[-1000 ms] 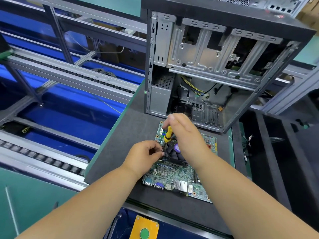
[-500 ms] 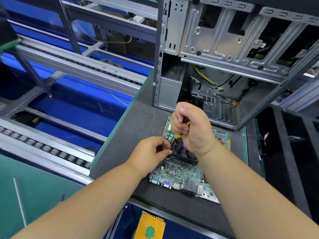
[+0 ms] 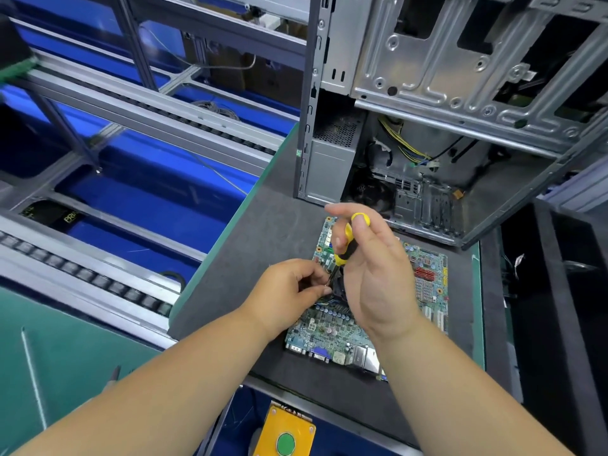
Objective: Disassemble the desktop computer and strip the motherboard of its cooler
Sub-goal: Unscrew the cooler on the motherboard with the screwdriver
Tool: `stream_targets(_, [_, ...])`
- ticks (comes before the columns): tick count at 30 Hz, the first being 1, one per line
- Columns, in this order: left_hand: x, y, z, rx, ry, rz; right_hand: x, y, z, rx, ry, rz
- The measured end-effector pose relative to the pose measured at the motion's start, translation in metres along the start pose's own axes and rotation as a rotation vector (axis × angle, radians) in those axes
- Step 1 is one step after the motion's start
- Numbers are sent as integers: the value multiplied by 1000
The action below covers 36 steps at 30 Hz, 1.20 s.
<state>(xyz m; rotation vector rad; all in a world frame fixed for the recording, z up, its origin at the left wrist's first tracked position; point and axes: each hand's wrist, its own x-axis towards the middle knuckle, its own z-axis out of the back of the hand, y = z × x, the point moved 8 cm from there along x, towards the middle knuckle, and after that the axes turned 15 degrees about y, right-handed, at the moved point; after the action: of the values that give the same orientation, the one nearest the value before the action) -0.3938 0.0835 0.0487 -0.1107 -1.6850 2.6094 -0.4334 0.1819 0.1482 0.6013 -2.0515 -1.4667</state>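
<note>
A green motherboard (image 3: 329,334) lies flat on the dark mat (image 3: 263,232), its ports toward me. Its black cooler (image 3: 337,287) sits mid-board, mostly hidden behind my hands. My right hand (image 3: 371,274) holds a yellow-and-black screwdriver (image 3: 345,241) upright over the cooler's left edge, palm loosened and fingers spread along the handle. My left hand (image 3: 289,284) pinches at the screwdriver's tip beside the cooler. The opened computer case (image 3: 427,93) stands just behind the board.
A roller conveyor (image 3: 82,274) and aluminium frame rails (image 3: 148,103) run along the left over blue bins. A yellow box with a green button (image 3: 284,436) sits at the near table edge. A dark bin (image 3: 559,291) borders the mat on the right.
My right hand has loosened from a tight fist round the screwdriver handle into a looser hold with fingers spread. The camera has moved closer. My left hand stays at the tip.
</note>
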Motion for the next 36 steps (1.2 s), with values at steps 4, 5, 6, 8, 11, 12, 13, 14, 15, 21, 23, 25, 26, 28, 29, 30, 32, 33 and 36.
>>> stream_targets(4, [0,2,0,12,-4,12,4,2,2,-11,-7,-13])
stream_targets(5, [0,2,0,7,-4,15,5,3,2,-7,-10,-7])
stream_targets(6, [1,3,0,0,-2,21,5,4,3,-8,-16,-3])
stream_targets(8, [2,4,-1,-11,3,29,6,7,8,-21,-58,-4])
stream_targets(11, [2,4,-1,-19,3,32,5,8,16,15,-119,-6])
stream_targets(12, [2,4,-1,-25,0,35,5,7,15,27,-110,3])
stream_targets(13, [2,4,-1,-26,-3,36,4,6,12,27,-90,14])
stream_targets(14, [2,4,-1,-21,-6,35,3,5,6,18,-65,27])
stream_targets(15, [2,4,-1,-20,-11,33,2,4,0,-1,-36,37])
stream_targets(21, [0,1,-2,-40,-20,22,2,-5,-18,-12,120,25])
stream_targets(23, [0,2,-2,-59,-10,39,5,-5,-16,20,131,8])
stream_targets(25, [0,2,-3,-73,11,54,10,-4,-12,72,127,3])
stream_targets(26, [0,-1,-3,-72,30,56,13,-3,-9,93,122,-1])
stream_targets(28, [-2,-10,1,-86,54,31,18,0,-5,121,131,-8])
stream_targets(29, [-3,-18,5,-124,59,-1,21,1,-4,127,149,-10])
stream_targets(30, [-4,-27,10,-181,65,-43,23,3,-4,125,171,-14])
stream_targets(32, [-4,-44,19,-266,95,-114,26,5,-5,114,216,-40])
stream_targets(33, [-3,-51,22,-289,118,-126,27,5,-5,100,236,-53])
stream_targets(36, [0,-59,19,-329,180,-93,29,7,-6,-60,292,-53])
